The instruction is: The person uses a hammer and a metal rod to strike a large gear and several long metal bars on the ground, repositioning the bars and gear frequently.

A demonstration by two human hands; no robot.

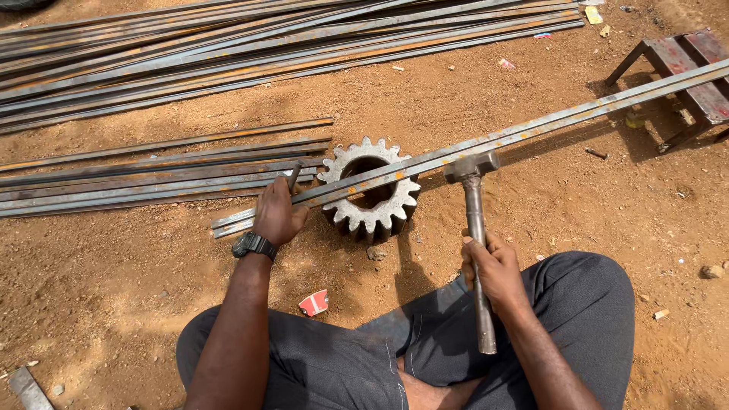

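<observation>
So here's the setup: person sitting cross-legged on red dirt, a long flat steel bar [486,140] laid across a big old gear wheel [370,190] used as an anvil. The bar runs from about 8 o'clock of the gear up toward 2 o'clock, where its far end rests on a rusty metal stand [695,76].

The left hand [277,215] is wrapped around the near end of the bar at the gear's 9 o'clock and also seems to pinch a short chisel-like tool [295,176] (hard to tell exactly what it is). The right hand [493,269] is closed tight around the handle of a hammer [472,171], whose head sits right against the bar at the gear's 3 o'clock.

Progress-wise, my guess is they're mid-job: a stack of shorter pieces [152,178] lies at 9 o'clock, and a big pile of long bars [266,45] waits at 11 o'clock, so plenty left. I can't see a cut or mark on this bar yet.
</observation>
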